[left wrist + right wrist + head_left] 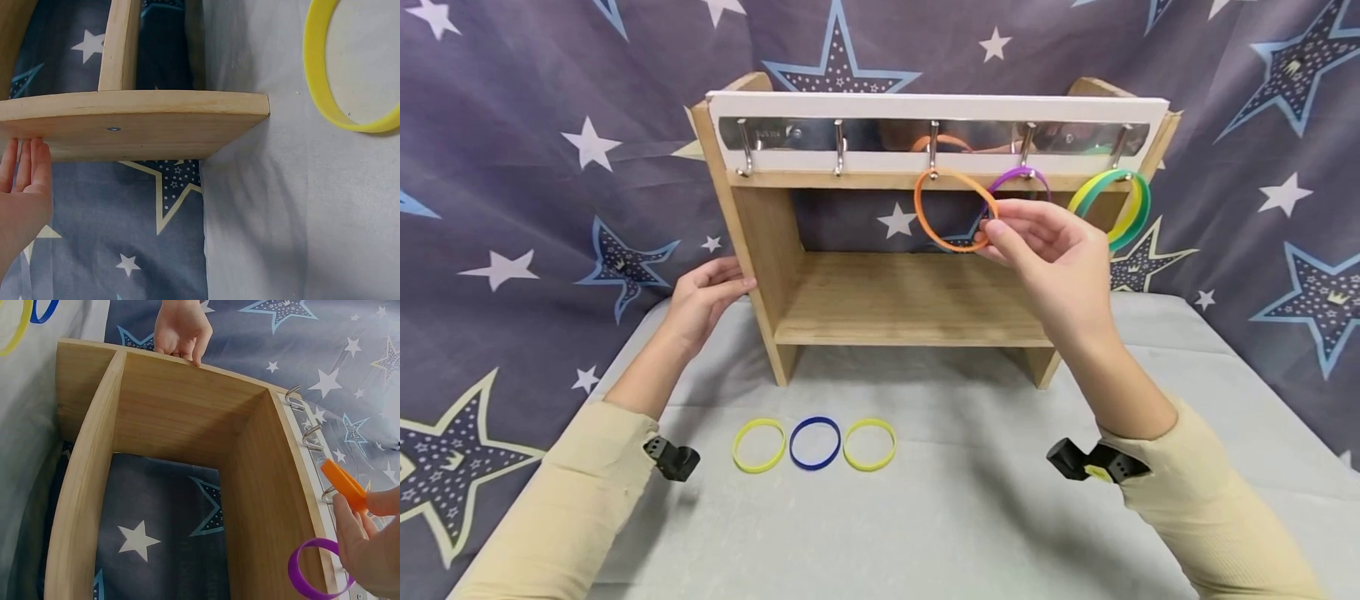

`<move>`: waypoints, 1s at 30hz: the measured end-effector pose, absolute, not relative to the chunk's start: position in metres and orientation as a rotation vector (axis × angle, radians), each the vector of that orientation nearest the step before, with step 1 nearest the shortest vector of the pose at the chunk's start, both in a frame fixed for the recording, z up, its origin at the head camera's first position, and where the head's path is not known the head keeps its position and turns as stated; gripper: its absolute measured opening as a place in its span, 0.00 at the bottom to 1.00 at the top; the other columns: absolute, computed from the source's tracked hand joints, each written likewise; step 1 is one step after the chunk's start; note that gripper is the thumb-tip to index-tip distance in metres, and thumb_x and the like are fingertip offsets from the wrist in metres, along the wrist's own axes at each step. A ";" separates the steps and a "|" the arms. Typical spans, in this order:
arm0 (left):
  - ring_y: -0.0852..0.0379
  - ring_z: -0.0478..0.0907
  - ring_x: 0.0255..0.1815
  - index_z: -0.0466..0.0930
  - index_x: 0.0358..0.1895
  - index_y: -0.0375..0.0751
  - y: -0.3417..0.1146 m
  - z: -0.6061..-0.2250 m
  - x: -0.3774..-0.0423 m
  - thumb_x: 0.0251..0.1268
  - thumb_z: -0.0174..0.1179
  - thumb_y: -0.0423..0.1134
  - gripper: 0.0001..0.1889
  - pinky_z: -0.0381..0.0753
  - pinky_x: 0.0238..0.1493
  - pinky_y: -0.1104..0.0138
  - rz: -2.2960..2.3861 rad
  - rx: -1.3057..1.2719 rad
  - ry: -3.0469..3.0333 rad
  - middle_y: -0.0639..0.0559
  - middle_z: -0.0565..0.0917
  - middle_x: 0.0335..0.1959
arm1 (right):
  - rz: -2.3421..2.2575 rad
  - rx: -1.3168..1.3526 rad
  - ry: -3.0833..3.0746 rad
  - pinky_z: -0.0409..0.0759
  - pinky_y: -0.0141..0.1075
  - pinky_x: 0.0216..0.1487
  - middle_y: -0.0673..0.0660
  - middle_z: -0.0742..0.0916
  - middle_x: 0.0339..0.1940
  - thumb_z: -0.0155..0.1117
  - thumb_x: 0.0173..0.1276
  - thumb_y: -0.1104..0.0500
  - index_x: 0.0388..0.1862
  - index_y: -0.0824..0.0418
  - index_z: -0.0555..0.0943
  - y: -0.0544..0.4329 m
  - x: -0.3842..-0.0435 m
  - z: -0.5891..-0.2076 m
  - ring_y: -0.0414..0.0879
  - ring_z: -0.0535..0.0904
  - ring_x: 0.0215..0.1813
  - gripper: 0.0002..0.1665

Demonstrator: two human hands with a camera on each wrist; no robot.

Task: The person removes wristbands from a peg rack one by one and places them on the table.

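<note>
My right hand (1063,258) pinches an orange wristband (919,208) between thumb and fingers. The band's upper edge is at the tip of the middle hook (933,150); whether it is looped over the hook, I cannot tell. One hook to the right hangs a purple wristband (1018,172), partly behind my fingers. Green (1142,208) and yellow (1123,227) wristbands hang together on the rightmost hook. My left hand (700,304) rests against the outer left side of the wooden shelf (771,250), its straight fingers (25,165) touching the panel in the left wrist view.
On the grey cloth before the shelf lie a yellow band (737,451), a blue band (815,420) and another yellow band (847,452) in a row. The two left hooks (839,150) hold nothing. A star-patterned curtain (512,183) stands behind.
</note>
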State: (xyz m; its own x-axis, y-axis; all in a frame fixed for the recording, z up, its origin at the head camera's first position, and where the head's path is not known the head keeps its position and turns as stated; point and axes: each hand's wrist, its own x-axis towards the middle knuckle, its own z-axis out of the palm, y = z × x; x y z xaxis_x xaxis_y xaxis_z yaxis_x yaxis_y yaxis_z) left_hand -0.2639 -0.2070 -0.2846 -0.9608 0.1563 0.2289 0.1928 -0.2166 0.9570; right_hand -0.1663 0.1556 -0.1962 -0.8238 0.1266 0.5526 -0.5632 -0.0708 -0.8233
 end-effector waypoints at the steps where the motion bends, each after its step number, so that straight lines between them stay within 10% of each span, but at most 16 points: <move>1: 0.66 0.82 0.43 0.81 0.41 0.46 -0.207 -0.284 -0.264 0.62 0.58 0.26 0.11 0.79 0.49 0.79 -2.389 -0.435 -1.955 0.59 0.86 0.37 | 1.948 0.476 -1.738 0.87 0.34 0.40 0.51 0.90 0.30 0.69 0.59 0.68 0.43 0.69 0.83 0.156 -0.166 -0.196 0.39 0.87 0.33 0.12; 30: 0.68 0.81 0.44 0.80 0.42 0.48 -0.208 -0.286 -0.263 0.63 0.58 0.26 0.11 0.78 0.51 0.80 -2.380 -0.437 -1.969 0.60 0.85 0.38 | 1.913 0.489 -1.854 0.87 0.33 0.39 0.47 0.89 0.29 0.67 0.61 0.68 0.41 0.59 0.83 0.144 -0.161 -0.207 0.38 0.86 0.30 0.09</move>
State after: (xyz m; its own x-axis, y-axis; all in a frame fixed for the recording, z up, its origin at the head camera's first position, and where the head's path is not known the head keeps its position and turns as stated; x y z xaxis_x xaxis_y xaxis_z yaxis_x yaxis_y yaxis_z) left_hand -0.2634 -0.2085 -0.2857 -0.9606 0.1598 0.2275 0.1936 -0.2030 0.9599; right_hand -0.1613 0.1436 -0.2071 -0.8455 0.0605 0.5306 -0.5322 -0.0138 -0.8465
